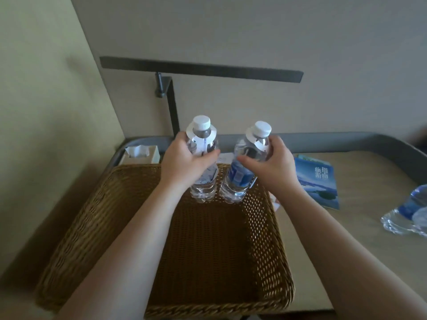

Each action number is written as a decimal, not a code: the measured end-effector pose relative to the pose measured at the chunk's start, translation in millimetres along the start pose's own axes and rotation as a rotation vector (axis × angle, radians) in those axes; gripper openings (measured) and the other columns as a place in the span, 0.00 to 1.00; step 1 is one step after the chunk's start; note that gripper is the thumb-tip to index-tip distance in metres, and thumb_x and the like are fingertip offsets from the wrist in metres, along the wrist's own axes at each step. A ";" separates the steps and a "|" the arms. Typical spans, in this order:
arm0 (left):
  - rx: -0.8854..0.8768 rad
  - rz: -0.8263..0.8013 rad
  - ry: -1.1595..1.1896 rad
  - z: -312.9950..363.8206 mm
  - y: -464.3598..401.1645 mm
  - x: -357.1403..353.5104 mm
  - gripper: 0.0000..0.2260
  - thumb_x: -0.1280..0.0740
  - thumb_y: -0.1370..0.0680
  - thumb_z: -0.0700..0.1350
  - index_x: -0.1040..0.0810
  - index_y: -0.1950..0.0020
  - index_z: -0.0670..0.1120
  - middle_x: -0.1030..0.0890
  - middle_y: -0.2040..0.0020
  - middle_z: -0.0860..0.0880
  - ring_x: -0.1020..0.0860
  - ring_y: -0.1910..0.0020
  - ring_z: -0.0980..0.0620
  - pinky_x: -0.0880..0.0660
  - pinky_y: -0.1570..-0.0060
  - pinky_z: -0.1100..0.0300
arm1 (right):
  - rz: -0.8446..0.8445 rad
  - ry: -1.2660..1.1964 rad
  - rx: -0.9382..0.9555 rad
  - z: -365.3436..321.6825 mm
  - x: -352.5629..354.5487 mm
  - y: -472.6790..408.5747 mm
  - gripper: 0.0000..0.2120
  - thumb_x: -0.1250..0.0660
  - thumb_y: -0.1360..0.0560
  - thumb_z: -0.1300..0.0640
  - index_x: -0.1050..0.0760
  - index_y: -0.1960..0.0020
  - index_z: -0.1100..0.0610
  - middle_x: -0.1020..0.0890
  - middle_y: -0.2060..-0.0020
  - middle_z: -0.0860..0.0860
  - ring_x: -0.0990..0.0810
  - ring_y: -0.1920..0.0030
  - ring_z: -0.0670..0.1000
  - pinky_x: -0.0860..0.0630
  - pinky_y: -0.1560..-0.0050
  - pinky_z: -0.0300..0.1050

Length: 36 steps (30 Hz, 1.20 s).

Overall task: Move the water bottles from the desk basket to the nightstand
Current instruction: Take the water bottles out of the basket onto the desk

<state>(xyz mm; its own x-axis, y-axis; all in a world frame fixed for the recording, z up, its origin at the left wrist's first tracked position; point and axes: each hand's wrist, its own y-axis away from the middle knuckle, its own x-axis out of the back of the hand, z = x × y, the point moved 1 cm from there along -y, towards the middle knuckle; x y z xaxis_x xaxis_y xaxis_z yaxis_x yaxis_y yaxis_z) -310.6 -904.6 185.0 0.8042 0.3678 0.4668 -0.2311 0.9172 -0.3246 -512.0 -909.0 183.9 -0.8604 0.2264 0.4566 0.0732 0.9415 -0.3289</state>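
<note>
Two clear water bottles with white caps stand upright side by side over the far half of a brown wicker basket [97,211] on the desk. My left hand [182,161] is wrapped around the left bottle [203,144] at its label. My right hand [268,163] grips the right bottle [240,179], which has a blue label. Paper tags hang around both necks. Whether the bottle bases rest on the basket floor or hang just above it is unclear. The rest of the basket holds nothing.
A tissue box [141,154] sits behind the basket at the left corner. A blue booklet [318,181] lies on the desk to the right. More bottles [406,211] lie at the right edge. A dark wall lamp bar [201,69] hangs above.
</note>
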 end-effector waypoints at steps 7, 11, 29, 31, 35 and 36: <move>-0.161 -0.085 0.108 82.9 -8.7 -41.8 0.22 0.25 0.32 0.57 0.27 0.43 0.54 0.22 0.52 0.62 0.26 0.55 0.74 0.33 0.58 0.70 | 0.188 -0.022 0.006 -4.8 105.9 -8.6 0.25 0.24 0.38 0.46 0.28 0.45 0.50 0.20 0.55 0.45 0.21 0.58 0.42 0.28 0.62 0.36; -0.214 -0.162 0.152 131.4 2.5 -96.0 0.22 0.26 0.35 0.60 0.27 0.46 0.54 0.22 0.55 0.63 0.26 0.56 0.73 0.32 0.60 0.69 | 0.231 0.030 -0.028 30.1 168.7 0.5 0.22 0.24 0.39 0.46 0.27 0.49 0.48 0.20 0.59 0.42 0.22 0.60 0.39 0.30 0.63 0.34; 0.085 -0.245 0.136 147.1 176.7 -395.0 0.20 0.20 0.36 0.50 0.23 0.49 0.48 0.17 0.55 0.53 0.20 0.56 0.56 0.29 0.58 0.67 | 0.095 0.156 -0.233 289.9 327.2 73.2 0.24 0.23 0.40 0.47 0.30 0.49 0.47 0.23 0.54 0.44 0.25 0.53 0.45 0.33 0.59 0.34; 0.096 -0.249 0.119 142.8 183.8 -404.6 0.20 0.21 0.36 0.50 0.23 0.49 0.49 0.17 0.55 0.54 0.20 0.56 0.57 0.29 0.59 0.70 | 0.081 0.159 -0.245 302.3 328.6 76.1 0.26 0.22 0.39 0.48 0.30 0.47 0.48 0.24 0.53 0.44 0.25 0.52 0.45 0.33 0.57 0.35; 0.116 -0.264 0.096 139.0 190.1 -415.1 0.20 0.20 0.36 0.49 0.25 0.49 0.55 0.20 0.56 0.59 0.23 0.58 0.65 0.32 0.61 0.78 | 0.077 0.150 -0.267 316.0 328.5 80.1 0.25 0.22 0.39 0.50 0.30 0.47 0.50 0.24 0.53 0.45 0.26 0.51 0.46 0.34 0.57 0.34; 0.120 -0.266 0.093 138.1 191.1 -416.9 0.21 0.20 0.36 0.49 0.25 0.49 0.56 0.20 0.57 0.61 0.23 0.58 0.67 0.33 0.61 0.78 | 0.081 0.151 -0.272 317.4 328.0 80.2 0.26 0.22 0.39 0.50 0.30 0.46 0.50 0.24 0.52 0.45 0.26 0.51 0.46 0.33 0.56 0.35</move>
<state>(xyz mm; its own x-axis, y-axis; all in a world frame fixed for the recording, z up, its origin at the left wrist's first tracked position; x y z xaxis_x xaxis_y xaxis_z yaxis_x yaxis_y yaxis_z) -765.6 -861.5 42.0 0.8907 0.1019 0.4430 -0.0644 0.9930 -0.0990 -948.5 -838.5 44.9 -0.7630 0.3191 0.5622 0.2886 0.9463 -0.1455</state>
